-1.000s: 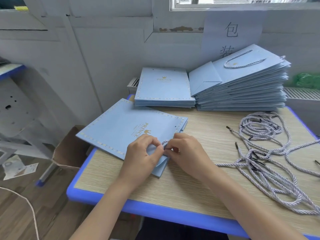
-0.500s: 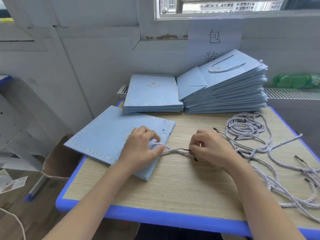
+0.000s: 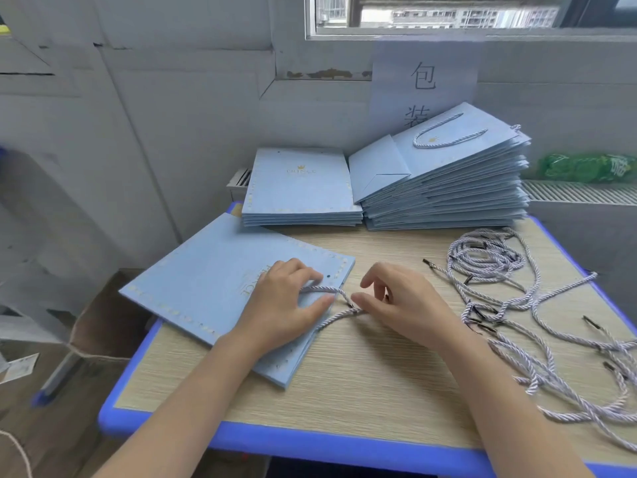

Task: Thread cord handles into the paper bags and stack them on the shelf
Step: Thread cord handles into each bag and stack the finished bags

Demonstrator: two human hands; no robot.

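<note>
Light-blue paper bag [image 3: 213, 288] lies flat at 9 o'clock on the wood-grain table [image 3: 362, 391], its left corner overhanging the blue table edge. Left hand [image 3: 279, 305] rests on the bag's right end, fingers slightly bent and pressing down, thumb tip on the bag just beside the cord [image 3: 339, 307]. The cord comes out from under the left fingers near a punched hole [image 3: 327, 276], runs to 3 o'clock off the bag edge. Right hand [image 3: 403, 301] just right of the bag, thumb and curled fingers pinching the cord, index finger lifted; exact contact partly hidden by the hand. Loose pile of cords [image 3: 517, 305] with dark metal tips spreads at 3 to 4 o'clock. Low stack of flat bags [image 3: 300, 188] at 12 o'clock, touching a taller stack of bags with handles [image 3: 448, 188] at 1 o'clock. Paper sign [image 3: 424, 84] on the wall behind. Green plastic bag [image 3: 586, 167] at 2 o'clock. Cardboard box [image 3: 103, 315] on the floor at 9 o'clock.
</note>
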